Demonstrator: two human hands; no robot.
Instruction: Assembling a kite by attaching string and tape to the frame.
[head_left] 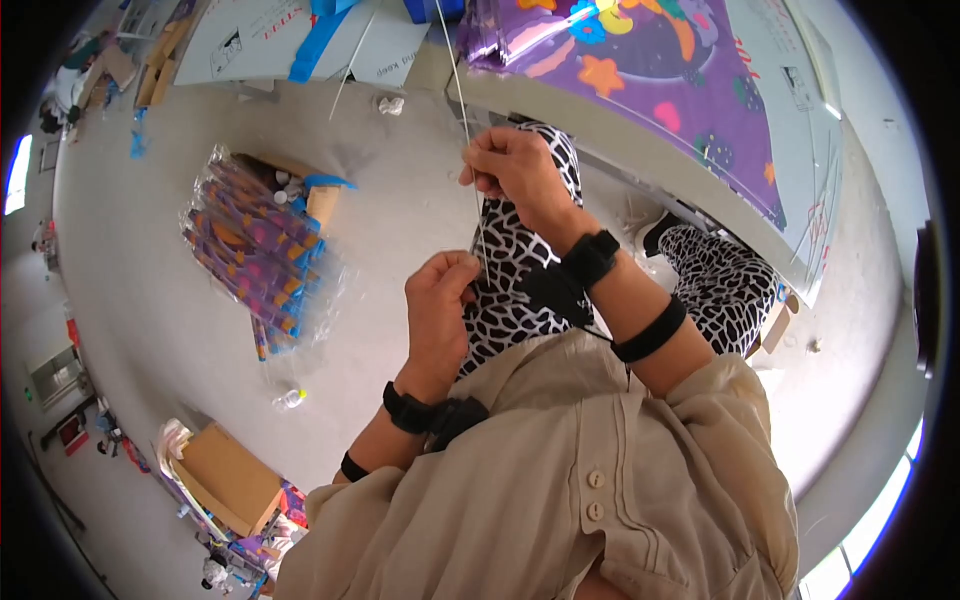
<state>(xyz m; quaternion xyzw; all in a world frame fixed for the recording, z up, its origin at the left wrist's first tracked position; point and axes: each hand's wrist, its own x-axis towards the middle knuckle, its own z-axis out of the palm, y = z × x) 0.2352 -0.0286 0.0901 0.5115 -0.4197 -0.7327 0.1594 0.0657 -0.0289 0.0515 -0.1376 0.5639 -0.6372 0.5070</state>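
A thin white string (455,75) runs down from the table edge across my lap. My left hand (437,310) is closed, with thumb and forefinger pinching the string near its lower end. Higher up, my right hand (520,175) is closed too, its fingers bent around the same string close to the table edge. Purple printed sheets (650,75) with stars, hearts and a moon lie on the table (560,112), just beyond my right hand. Whether the string is tied to anything at its far end cannot be seen.
On the floor to the left lies a plastic-wrapped bundle of purple rolls (255,235). An open cardboard box (232,475) stands at the lower left. Blue tape (318,45) and another thin string (352,65) hang at the far table edge. A crumpled scrap (390,105) lies below.
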